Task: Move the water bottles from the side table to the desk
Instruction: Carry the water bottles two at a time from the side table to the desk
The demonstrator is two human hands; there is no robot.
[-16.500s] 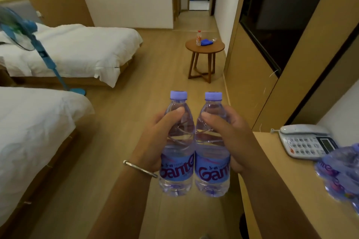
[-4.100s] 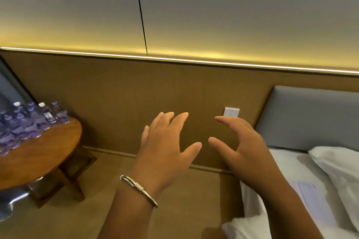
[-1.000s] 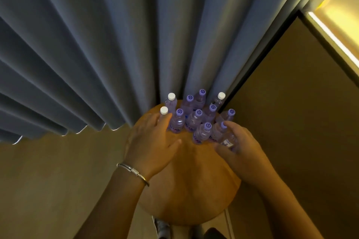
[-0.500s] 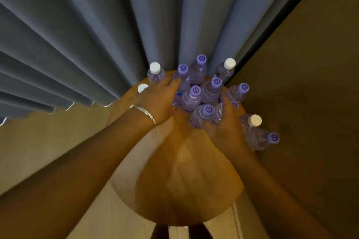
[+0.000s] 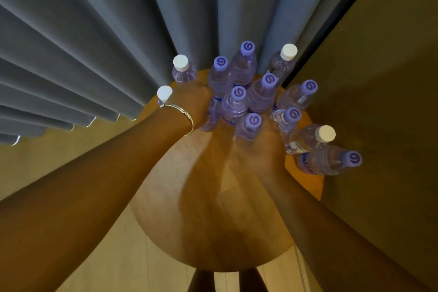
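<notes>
Curtain [image 5: 99, 38]: grey-blue pleated fabric hanging behind and to the left of the left hand, its hem ending just past the far rim of the counter.

Left hand [image 5: 192, 99]: reaches in from the lower left with a thin metal bangle [image 5: 183, 114] at the wrist. Its fingers go down among the bottles and are hidden, and it seems to wrap a bottle [image 5: 211, 116] pressed against its right side, though I cannot tell for sure how the fingers lie.

White-capped bottles [image 5: 181, 67]: two stand just beyond and to the left of the left hand, one touching the wrist, the other just past the knuckles.

Counter [image 5: 213, 220]: a round wooden side table; its bare near half spreads below both forearms.

Water bottles [image 5: 237, 99]: a tight upright cluster of clear bottles with purple caps, standing between the two hands and beyond them on the far half of the counter.

Right hand [image 5: 260, 147]: comes in from the lower right, curled round the body of a purple-capped bottle [image 5: 251, 125] that rises just beyond its knuckles. The hand is blurred.

Bottles right of the right hand [image 5: 315, 137]: one with a white cap and one with a purple cap [image 5: 331, 161] stand just beside it at the counter's right rim.

Wall panel [image 5: 379, 78]: dark tan, close behind those bottles.
</notes>
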